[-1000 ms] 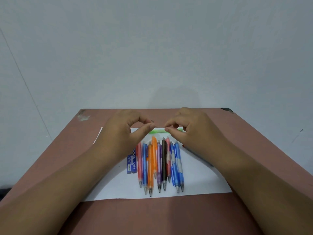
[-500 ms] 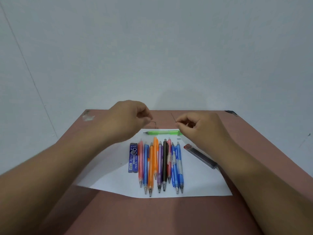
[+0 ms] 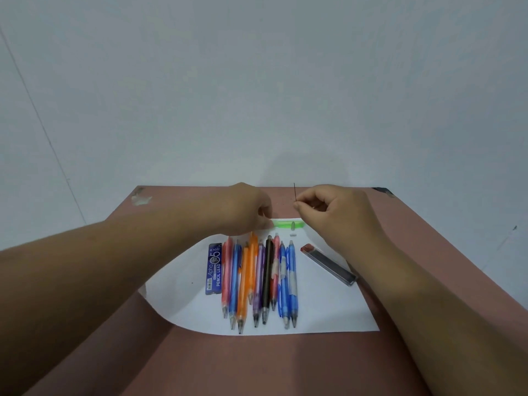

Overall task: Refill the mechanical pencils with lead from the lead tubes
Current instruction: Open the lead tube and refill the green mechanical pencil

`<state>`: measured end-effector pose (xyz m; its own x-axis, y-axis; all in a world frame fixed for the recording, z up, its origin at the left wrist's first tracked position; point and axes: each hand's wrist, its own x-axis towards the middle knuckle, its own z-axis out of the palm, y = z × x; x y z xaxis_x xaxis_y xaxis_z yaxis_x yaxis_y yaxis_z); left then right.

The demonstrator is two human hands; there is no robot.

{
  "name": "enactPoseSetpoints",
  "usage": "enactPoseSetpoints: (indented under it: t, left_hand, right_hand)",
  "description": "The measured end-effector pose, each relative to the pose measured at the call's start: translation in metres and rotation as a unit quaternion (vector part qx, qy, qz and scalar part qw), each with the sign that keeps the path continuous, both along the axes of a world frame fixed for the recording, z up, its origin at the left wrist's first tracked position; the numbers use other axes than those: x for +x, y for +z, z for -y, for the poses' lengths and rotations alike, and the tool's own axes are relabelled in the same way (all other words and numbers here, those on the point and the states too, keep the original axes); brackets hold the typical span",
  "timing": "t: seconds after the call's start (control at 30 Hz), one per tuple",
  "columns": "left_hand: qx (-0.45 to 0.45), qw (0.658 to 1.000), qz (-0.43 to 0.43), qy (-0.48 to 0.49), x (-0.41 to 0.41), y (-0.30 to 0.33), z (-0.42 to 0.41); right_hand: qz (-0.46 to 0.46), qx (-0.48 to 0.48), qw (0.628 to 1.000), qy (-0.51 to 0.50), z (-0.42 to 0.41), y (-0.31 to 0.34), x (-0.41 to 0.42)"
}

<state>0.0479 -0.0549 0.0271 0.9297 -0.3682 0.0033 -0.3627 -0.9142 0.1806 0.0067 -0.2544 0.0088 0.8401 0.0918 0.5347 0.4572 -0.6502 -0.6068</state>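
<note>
The right hand [image 3: 340,215] pinches a thin black lead [image 3: 294,191] between thumb and forefinger; the lead stands nearly upright, its free end pointing up, above the far edge of the white paper [image 3: 328,307]. The left hand [image 3: 245,210] reaches down to the green pencil [image 3: 287,224], which lies crosswise along the paper's far edge; its fingers are curled at the pencil's left end, though whether they grip it I cannot tell. The row of pencils [image 3: 258,278] lies lengthwise, tips toward the person. A blue lead tube [image 3: 214,268] lies parallel on their left; a dark lead tube [image 3: 328,263] slants on the right.
</note>
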Motion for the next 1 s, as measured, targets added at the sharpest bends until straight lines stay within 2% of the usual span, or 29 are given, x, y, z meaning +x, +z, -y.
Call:
enactPoseSetpoints:
  t: [0.17,0.3,0.4,0.5,0.6,0.8,1.0]
  left_hand:
    - [0.026,0.999,-0.023,-0.003,0.006,0.002,-0.004]
    - [0.07,0.997,0.014,-0.012,0.003,0.003,-0.008]
    - [0.066,0.996,0.053,-0.002,0.0,0.003,-0.016]
    - [0.035,0.995,0.087,0.023,-0.007,0.001,-0.021]
    - [0.014,0.991,0.127,0.048,-0.016,-0.002,-0.023]
    - [-0.187,0.957,0.206,0.08,-0.036,-0.023,-0.022]
    - [-0.235,0.941,0.236,0.055,-0.032,-0.037,-0.03]
  right_hand:
    - [0.005,-0.003,1.0,0.0,-0.001,0.0,0.0]
    - [0.0,0.009,1.0,-0.005,0.0,0.001,0.0]
    - [0.005,0.017,1.0,-0.007,0.0,0.002,0.0]
    - [0.005,0.021,1.0,-0.006,-0.002,0.004,-0.002]
    - [0.001,0.072,0.997,-0.004,-0.003,0.007,-0.007]
    - [0.026,0.145,0.988,0.037,-0.009,0.017,-0.021]
    - [0.028,0.15,0.985,0.082,-0.018,0.02,-0.031]
